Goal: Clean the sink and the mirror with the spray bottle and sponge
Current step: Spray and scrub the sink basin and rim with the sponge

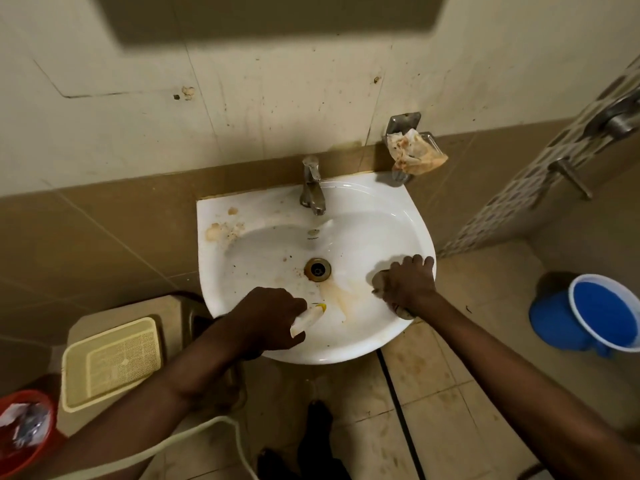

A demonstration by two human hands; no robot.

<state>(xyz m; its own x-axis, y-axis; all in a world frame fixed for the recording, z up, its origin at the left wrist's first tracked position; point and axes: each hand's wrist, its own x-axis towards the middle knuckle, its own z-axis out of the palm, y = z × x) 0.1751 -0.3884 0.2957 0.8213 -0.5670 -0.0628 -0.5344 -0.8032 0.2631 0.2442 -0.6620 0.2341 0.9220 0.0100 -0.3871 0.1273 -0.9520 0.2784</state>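
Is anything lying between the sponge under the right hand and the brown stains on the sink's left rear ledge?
Nothing loose blocks it. The right hand presses the dull sponge on the white ceramic sink; between it and the brown stains lie only bare basin and the drain. The metal tap stands behind that line.

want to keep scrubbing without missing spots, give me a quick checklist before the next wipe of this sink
1. Sponge in hand: ok. The right hand presses a brownish sponge on the sink's right rim.
2. Spray bottle ready: ok. The left hand holds the spray bottle, its yellow tip over the basin.
3. Orange streak below the drain cleared: not ok, it is there.
4. Brown stains on the left ledge cleared: not ok.
5. Tap off: ok, no water seen running.
6. Mirror clean: cannot tell, only its lower edge shows, blurred.
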